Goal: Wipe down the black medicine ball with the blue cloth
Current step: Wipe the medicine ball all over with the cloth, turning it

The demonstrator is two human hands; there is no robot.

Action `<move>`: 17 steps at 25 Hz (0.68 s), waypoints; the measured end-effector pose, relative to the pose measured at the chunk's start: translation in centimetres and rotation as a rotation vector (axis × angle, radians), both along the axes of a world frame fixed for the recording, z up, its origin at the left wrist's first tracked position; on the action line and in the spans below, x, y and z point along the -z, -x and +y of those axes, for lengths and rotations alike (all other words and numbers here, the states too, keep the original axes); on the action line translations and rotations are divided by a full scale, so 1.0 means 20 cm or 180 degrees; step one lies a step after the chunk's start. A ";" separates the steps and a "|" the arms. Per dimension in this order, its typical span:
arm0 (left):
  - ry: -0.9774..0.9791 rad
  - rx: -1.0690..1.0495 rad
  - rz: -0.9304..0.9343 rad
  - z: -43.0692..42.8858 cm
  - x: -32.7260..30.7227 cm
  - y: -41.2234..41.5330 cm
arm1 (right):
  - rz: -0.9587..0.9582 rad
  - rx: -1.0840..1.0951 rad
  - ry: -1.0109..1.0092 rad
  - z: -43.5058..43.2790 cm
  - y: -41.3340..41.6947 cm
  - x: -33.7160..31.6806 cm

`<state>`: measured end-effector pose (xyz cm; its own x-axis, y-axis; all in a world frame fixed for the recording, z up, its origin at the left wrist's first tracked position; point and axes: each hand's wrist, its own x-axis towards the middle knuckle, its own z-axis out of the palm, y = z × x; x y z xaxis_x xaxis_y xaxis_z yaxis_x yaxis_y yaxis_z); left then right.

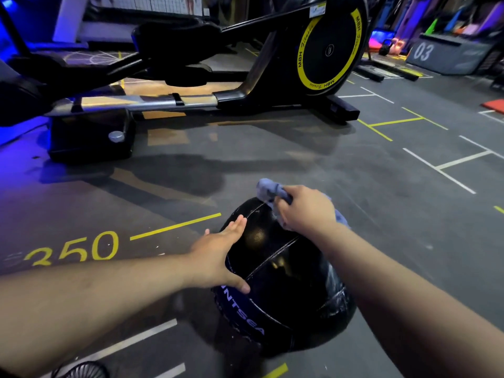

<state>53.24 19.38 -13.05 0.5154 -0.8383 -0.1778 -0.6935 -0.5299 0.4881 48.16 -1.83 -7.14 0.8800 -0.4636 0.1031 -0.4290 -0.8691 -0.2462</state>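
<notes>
An elliptical trainer [191, 77] stands on the grey floor [354, 165] behind the black medicine ball [283, 285]. The left hand [218, 257] lies spread flat against the ball's side; the right hand [308, 208] grips the bunched blue cloth [270, 190] on top, mostly hiding it.

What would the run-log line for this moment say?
phase: wiping | right hand: gripping blue cloth on far top of medicine ball | left hand: flat on ball's left side | ball: on floor

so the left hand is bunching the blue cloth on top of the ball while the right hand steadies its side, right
Not quite, the hands are swapped. In the head view the right hand bunches the blue cloth on the black medicine ball, while the left hand lies open, steadying its side.
</notes>
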 end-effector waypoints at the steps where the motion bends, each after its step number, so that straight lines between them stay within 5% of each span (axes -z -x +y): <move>1: -0.0034 -0.0010 -0.0049 0.01 0.00 0.00 | -0.0133 -0.0349 0.0209 0.05 0.00 0.02; 5: -0.0124 -0.0090 -0.0216 0.04 0.00 0.00 | -0.0133 -0.1423 0.0396 0.18 0.00 0.07; 12: -0.0046 0.0179 -0.0167 0.01 0.03 0.04 | 0.0510 0.0401 -0.0474 -0.16 -0.08 -0.02; 17: -0.0176 0.0196 -0.0316 0.00 0.01 0.02 | 0.0191 -0.1107 0.0647 0.20 -0.02 0.09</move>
